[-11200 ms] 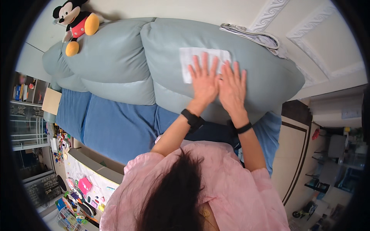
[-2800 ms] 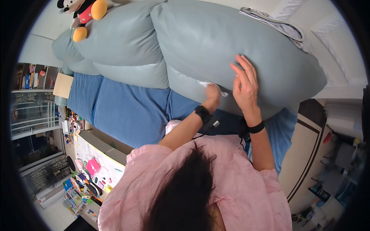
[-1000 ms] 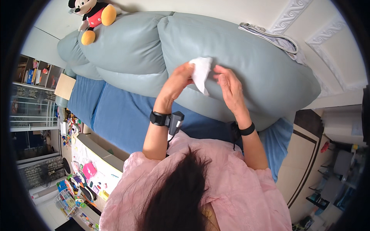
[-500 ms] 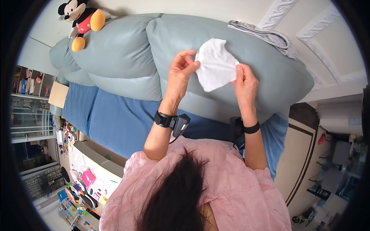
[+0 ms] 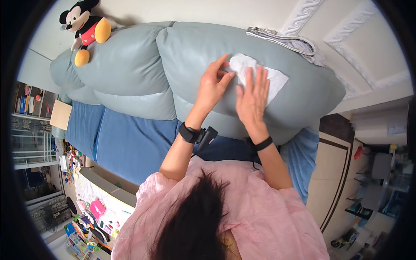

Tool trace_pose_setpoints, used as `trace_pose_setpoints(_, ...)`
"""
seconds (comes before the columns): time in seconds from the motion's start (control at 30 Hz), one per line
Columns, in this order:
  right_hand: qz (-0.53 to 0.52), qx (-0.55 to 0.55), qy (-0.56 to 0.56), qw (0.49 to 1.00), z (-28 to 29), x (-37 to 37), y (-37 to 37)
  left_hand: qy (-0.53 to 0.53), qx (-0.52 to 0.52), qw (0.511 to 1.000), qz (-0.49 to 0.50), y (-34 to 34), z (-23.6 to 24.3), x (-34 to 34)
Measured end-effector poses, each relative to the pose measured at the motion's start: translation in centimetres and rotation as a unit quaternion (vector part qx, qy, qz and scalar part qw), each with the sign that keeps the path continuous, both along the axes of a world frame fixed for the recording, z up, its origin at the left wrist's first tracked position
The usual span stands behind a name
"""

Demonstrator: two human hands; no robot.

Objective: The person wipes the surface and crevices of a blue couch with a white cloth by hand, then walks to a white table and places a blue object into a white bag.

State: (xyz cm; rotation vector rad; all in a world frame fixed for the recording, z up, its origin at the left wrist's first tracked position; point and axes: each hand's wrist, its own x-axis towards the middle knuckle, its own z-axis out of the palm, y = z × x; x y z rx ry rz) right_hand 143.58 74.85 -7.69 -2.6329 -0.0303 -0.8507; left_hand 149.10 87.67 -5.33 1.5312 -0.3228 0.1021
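Observation:
A white cloth (image 5: 277, 81), thin and ribbed, lies against the grey-green sofa backrest (image 5: 208, 43), partly bunched on its left and pointed on its right. Across its middle my right hand (image 5: 253, 95) rests with fingers stretched out and spread, hiding part of it. Just at the cloth's left edge is my left hand (image 5: 212, 83), thumb and fingers apart and nothing gripped between them. Black bands sit on both wrists, and the left one carries a dark device (image 5: 207, 138).
Blue covers (image 5: 134, 143) lie on the seat. A plush mouse toy (image 5: 86, 32) sits atop the backrest at far left; folded fabric with a pale rim (image 5: 284, 40) lies on top at right. At lower left, a white table (image 5: 93, 188) bears small colourful items.
The cloth, held up between both hands before, now lies on the backrest, a bit further right. My right hand has let go of its edge and flattened onto it; my left hand has opened.

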Motion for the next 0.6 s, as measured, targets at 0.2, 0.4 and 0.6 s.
trace_pose_setpoints(0.2,0.128,-0.041,0.006,0.991,-1.3,2.3,0.6,-0.054,0.126,0.991,0.008,0.0,-1.0,1.3)
trace_pose_setpoints(0.4,0.058,-0.075,-0.016,0.995,-1.1,1.7,-1.8,0.061,0.059,0.991,0.101,2.0,-1.2,1.3)
trace_pose_setpoints(0.6,-0.109,-0.04,-0.06,0.991,-1.9,0.4,-10.4,-0.232,0.186,0.941,0.158,-1.5,-1.7,-0.1)
